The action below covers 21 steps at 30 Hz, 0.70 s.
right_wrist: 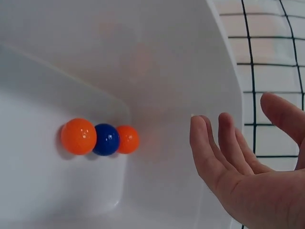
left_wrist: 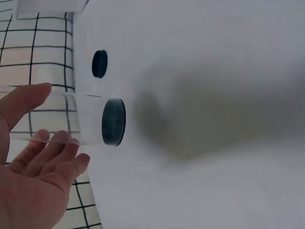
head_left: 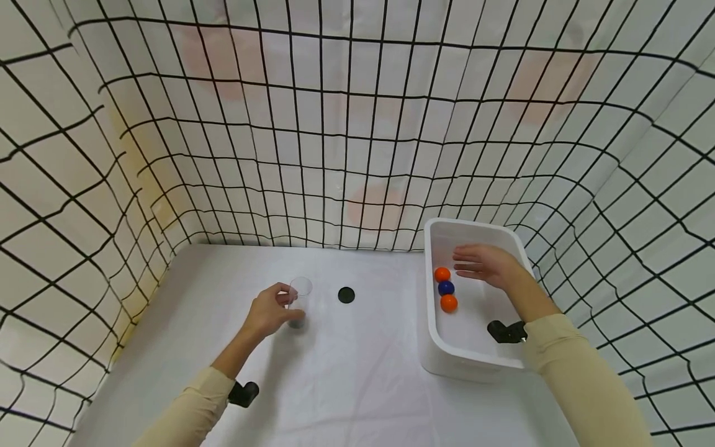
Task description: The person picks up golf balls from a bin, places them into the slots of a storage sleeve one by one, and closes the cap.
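Currently: left hand (head_left: 270, 312) grips a clear plastic cylinder (left_wrist: 88, 119) with a dark green disc end (left_wrist: 113, 122), at the white cloth-covered table (head_left: 357, 385). Can't tell if that end touches down. A separate dark round flat disc (head_left: 346, 295) lies near it. Right hand (head_left: 485, 264) is relaxed, nothing held, over a white rectangular plastic bin (head_left: 475, 356). Inside, a glossy blue ball (head_left: 445, 287) sits between two glossy orange balls (head_left: 449, 303), all apart from the fingers. My read: reach step, cylinder steadied. Next move calls for right fingers lower, pinching one ball without scattering its neighbours.
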### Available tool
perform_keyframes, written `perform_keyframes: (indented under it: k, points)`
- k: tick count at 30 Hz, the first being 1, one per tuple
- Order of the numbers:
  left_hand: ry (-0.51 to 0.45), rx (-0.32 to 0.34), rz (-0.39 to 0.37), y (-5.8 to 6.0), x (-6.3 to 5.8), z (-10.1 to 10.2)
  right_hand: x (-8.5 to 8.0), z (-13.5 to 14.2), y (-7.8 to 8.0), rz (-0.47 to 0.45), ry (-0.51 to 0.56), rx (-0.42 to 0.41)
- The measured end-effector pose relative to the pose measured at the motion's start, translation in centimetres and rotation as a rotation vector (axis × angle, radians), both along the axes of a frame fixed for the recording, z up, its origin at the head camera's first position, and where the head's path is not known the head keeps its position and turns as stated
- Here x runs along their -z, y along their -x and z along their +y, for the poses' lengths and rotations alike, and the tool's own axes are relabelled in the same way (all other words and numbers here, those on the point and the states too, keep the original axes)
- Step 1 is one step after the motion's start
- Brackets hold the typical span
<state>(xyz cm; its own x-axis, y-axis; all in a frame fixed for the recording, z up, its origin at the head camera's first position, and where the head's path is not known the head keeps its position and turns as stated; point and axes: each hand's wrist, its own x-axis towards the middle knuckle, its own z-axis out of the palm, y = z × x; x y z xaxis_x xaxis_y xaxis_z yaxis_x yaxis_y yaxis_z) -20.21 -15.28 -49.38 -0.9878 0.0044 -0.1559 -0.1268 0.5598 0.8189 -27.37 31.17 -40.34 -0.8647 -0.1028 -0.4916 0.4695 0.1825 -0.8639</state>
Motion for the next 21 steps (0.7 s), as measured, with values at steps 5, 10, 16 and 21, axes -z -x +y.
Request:
perform_keyframes:
  k: [5, 10, 16, 21]
  points:
    - [-0.009, 0.009, 0.028, 0.0, -1.0, 0.1, 0.3, 0.8, 0.9, -0.048, 0.022, 0.069]
    - [0.002, 0.025, 0.049, 0.0, -1.8, 0.2, 1.1, 1.5, 1.6, -0.104, 0.014, 0.127]
    - [0.028, 0.043, 0.067, 0.1, -2.6, -0.1, 2.8, 2.1, 2.3, -0.154, -0.038, 0.125]
    - [0.035, 0.037, 0.060, 0.1, -2.8, -0.2, 4.2, 2.4, 2.7, -0.203, -0.056, 0.133]
